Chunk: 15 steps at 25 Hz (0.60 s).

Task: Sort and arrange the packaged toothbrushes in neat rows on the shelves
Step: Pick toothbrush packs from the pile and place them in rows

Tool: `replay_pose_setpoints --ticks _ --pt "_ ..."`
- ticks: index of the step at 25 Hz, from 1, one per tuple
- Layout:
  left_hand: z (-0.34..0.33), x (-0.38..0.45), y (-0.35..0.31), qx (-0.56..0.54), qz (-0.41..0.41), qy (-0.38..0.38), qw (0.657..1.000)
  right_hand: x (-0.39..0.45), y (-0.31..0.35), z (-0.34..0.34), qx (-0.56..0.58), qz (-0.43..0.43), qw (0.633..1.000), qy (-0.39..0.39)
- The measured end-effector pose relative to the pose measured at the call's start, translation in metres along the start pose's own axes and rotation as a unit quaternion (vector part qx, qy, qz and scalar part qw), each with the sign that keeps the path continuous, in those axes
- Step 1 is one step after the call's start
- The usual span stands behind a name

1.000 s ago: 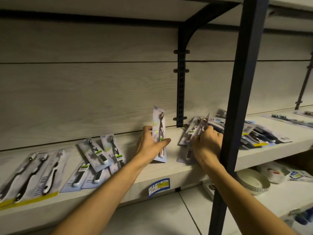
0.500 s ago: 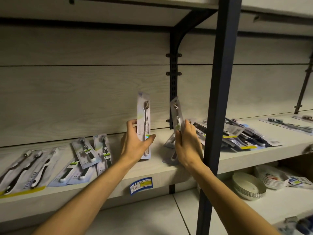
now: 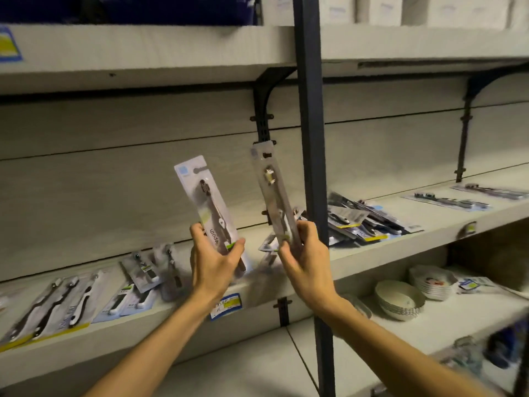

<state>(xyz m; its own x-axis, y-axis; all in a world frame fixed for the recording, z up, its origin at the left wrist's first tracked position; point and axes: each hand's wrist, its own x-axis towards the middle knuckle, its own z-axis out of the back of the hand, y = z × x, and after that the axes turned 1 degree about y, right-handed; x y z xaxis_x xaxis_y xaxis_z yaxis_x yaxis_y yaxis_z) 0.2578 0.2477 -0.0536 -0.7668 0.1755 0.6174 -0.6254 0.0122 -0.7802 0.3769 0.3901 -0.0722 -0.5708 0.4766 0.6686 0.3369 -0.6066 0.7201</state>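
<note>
On the middle shelf [image 3: 357, 262], far left, I count one wide pack with three toothbrushes [image 3: 48, 308] lying flat, then a loose cluster of about four smaller packs [image 3: 143, 282], overlapping, exact count unclear from blur. My left hand [image 3: 213, 260] is raised in front of the shelf, fingers and thumb curled round the lower end of one packaged toothbrush [image 3: 207, 207], pack tilted with its top leaning left, front facing me. Just beside it my right hand [image 3: 305, 257] pinches the lower end of a second packaged toothbrush [image 3: 272, 193], also tilted, seen more edge-on. The two packs are apart, not touching. Behind the right hand, one or two packs [image 3: 267, 245] lie on the shelf. A dark upright post [image 3: 310, 138] runs just right of that hand. Past it, a messy pile of packs [image 3: 369, 222], too overlapped to count. Far right, two more packs [image 3: 469, 197] lie flat. One blue price tag [image 3: 226, 306] on the shelf edge. Lower shelf: two stacks of bowls [image 3: 400, 300].
</note>
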Motion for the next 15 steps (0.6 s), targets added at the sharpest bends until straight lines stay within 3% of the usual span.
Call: replay_pose_setpoints --ticks 7,12,15 --pt "-0.06 -0.06 -0.04 -0.031 -0.101 0.18 0.978 -0.05 0.017 0.089 -0.055 -0.043 0.987 -0.144" --pt "-0.137 -0.106 -0.077 -0.107 -0.085 0.317 0.939 -0.056 0.003 0.181 -0.151 -0.081 0.965 -0.198" --pt "-0.188 -0.114 -0.087 -0.114 -0.07 0.352 0.926 -0.052 -0.022 0.229 -0.201 -0.111 0.956 -0.182"
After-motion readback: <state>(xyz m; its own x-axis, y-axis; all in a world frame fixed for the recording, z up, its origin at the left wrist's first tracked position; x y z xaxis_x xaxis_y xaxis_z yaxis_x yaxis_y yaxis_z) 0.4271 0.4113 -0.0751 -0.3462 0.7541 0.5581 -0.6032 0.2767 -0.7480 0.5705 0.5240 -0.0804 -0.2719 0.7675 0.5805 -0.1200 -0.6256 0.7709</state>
